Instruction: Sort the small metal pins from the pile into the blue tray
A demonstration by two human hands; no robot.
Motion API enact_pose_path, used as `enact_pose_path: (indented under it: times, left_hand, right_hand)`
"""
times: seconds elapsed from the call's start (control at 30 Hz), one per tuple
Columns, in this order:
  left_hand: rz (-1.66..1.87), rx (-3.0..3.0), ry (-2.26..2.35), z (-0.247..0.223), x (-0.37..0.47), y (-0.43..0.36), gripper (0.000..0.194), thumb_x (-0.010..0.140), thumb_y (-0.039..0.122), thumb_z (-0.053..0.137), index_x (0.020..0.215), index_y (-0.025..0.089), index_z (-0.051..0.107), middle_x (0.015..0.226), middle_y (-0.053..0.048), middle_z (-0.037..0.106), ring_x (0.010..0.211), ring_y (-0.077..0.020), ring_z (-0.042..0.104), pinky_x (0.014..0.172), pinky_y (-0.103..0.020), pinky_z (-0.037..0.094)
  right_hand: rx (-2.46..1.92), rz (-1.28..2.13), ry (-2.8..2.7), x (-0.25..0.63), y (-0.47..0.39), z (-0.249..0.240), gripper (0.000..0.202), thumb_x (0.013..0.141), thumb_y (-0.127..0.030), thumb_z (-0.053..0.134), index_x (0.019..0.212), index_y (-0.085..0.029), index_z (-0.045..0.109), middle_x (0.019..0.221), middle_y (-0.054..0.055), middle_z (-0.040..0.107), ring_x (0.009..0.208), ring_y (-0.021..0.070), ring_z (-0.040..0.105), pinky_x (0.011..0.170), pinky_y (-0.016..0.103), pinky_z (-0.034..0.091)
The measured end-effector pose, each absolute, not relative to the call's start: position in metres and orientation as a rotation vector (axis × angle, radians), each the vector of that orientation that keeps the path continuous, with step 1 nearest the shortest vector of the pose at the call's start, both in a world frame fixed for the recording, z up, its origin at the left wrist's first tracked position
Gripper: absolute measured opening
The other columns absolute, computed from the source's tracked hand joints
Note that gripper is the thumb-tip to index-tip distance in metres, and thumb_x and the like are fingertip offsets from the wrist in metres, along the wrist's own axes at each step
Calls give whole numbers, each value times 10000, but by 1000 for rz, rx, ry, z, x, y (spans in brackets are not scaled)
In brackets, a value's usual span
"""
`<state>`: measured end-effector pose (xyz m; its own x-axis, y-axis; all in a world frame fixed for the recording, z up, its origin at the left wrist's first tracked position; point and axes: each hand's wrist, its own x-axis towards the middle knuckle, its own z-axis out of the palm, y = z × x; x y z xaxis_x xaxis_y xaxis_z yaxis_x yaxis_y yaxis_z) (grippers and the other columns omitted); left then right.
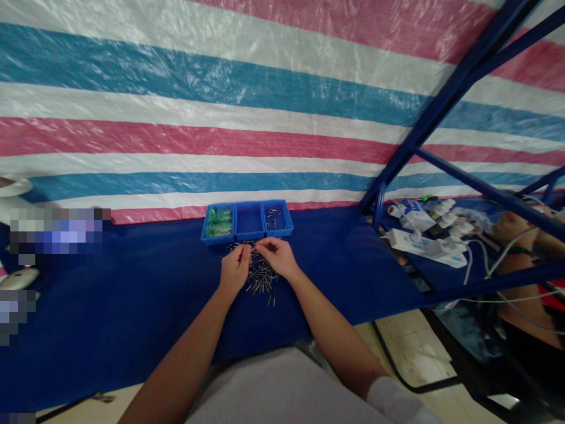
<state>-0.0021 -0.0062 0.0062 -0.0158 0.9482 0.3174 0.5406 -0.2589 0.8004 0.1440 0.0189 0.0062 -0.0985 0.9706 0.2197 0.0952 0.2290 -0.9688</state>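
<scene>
My left hand point(235, 268) and my right hand point(279, 257) meet over a loose pile of thin metal pins or screws point(262, 278) on the blue tabletop point(176, 282). Thumb and fingers are pinched on both hands, close together; what sits between the fingertips is too small to make out. Just beyond them stands a row of three blue bins point(219, 239). Green pieces in clear plastic point(219, 222) fill the left bin. A few small dark metal pieces point(274, 219) lie in the right one, and the middle bin shows mostly bare floor.
Striped plastic sheeting point(220, 141) hangs behind the table. To the right rises a blue metal frame point(397, 156); past it are a white power strip point(426, 247), plugs, cables and another person's arm point(518, 282). A blurred-out area covers something at the left.
</scene>
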Motion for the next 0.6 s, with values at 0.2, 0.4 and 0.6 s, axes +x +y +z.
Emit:
enact_pose_path:
  times: [0.2,0.4,0.6]
  left_hand:
    - [1201,1814,1539,6,-2,-6,381,926,422,364,720,186,582,576,25,574,530,-109,516,571,-220,378]
    - [1210,1810,1537,5,-2,-6,355,920,409,383,747,187,599,579,26,579,529,-106,517,565,-217,384]
    - [1206,1802,1540,5,-2,-5,360,917,421,383,744,187,595,573,28,569,524,-106,515,563,-217,384]
  right_hand:
    - [-1067,1052,-1449,144,19,4,219,755,-392,666,825,-188,700,795,50,722,693,174,648,665,296,520]
    - [-1057,1045,-1451,144,19,5,199,749,-379,671,810,-191,698,790,48,719,698,175,650,658,291,516]
    - [-1055,1043,-1453,144,19,5,194,757,-371,666,813,-188,695,780,47,715,679,170,643,663,295,513]
